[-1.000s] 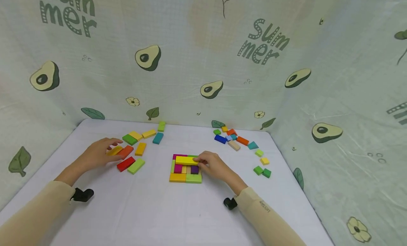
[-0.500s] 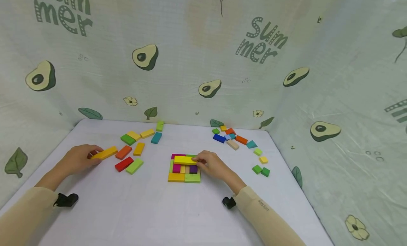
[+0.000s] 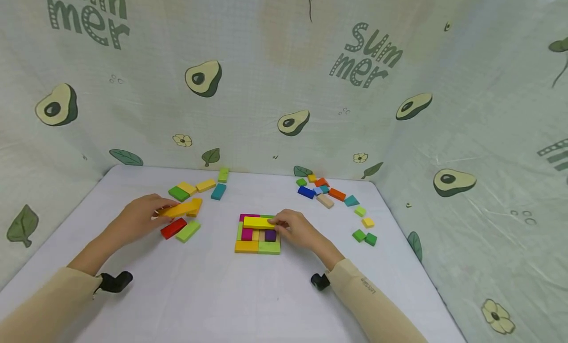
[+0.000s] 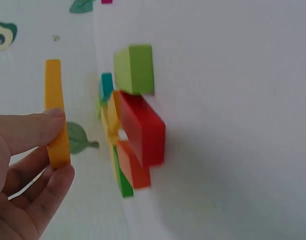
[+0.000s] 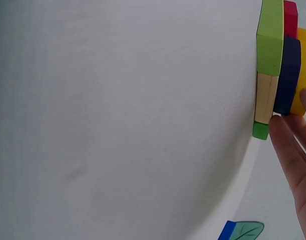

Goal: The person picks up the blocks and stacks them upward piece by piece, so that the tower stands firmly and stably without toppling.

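Observation:
In the head view my left hand (image 3: 141,217) holds an orange-yellow block (image 3: 176,210) above the left group of blocks. The left wrist view shows the thumb and fingers pinching this block (image 4: 54,90) by one end. Toward the table's middle, my right hand (image 3: 298,228) holds the right end of a long yellow block (image 3: 257,222). That block lies over a low square layout of coloured blocks (image 3: 246,247), whose centre has magenta, pale and purple pieces. From the right wrist view, fingertips touch near the ends of the yellow block (image 5: 301,75) and a dark purple block (image 5: 288,75).
Near my left hand lie a red block (image 3: 173,228), a light green block (image 3: 188,231), a green block (image 3: 179,193) and a teal block (image 3: 218,191). Several small blocks, including a blue one (image 3: 306,192), are scattered at the back right. A printed cloth (image 3: 248,111) rises behind the table.
My left hand took the orange-yellow block from the left group, drew it leftward, then brought it back right over the blocks. The right hand stays on the yellow block.

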Tool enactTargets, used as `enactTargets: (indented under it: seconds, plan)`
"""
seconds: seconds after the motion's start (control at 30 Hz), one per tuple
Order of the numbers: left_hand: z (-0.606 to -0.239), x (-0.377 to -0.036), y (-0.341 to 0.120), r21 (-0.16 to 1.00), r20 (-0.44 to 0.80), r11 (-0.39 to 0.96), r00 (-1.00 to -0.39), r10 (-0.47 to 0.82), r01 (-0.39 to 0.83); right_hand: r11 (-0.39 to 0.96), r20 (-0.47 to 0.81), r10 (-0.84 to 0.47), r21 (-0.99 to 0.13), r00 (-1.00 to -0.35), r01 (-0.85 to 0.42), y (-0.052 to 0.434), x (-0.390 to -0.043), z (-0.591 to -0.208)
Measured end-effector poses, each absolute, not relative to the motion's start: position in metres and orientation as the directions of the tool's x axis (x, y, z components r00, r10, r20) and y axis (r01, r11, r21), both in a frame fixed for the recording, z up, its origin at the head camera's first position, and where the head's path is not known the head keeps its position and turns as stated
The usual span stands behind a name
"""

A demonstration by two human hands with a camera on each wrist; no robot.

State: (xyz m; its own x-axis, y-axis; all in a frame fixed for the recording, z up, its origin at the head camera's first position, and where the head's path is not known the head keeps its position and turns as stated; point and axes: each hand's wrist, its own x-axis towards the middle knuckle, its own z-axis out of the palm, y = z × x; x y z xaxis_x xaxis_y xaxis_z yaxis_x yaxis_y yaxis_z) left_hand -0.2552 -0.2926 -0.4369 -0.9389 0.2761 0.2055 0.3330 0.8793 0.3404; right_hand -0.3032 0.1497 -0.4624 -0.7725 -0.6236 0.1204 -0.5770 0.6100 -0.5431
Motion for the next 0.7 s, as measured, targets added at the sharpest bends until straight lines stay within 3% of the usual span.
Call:
enactTargets:
  seconds: [0.3,0.7]
  plan:
    - [-0.435,-0.255,-0.209,0.364,0.218,0.805,-0.884,0.414,0.468,0.612,0.112,-0.624,-0.544,-0.773,-0.574,0.149,-0.304,-0.463]
    - [-0.447,-0.263,-0.139,0.404,0.168,0.754,-0.852,0.496,0.518,0.607,0.106,-0.630,-0.550,-0.769,-0.574,0.150,-0.304,-0.461]
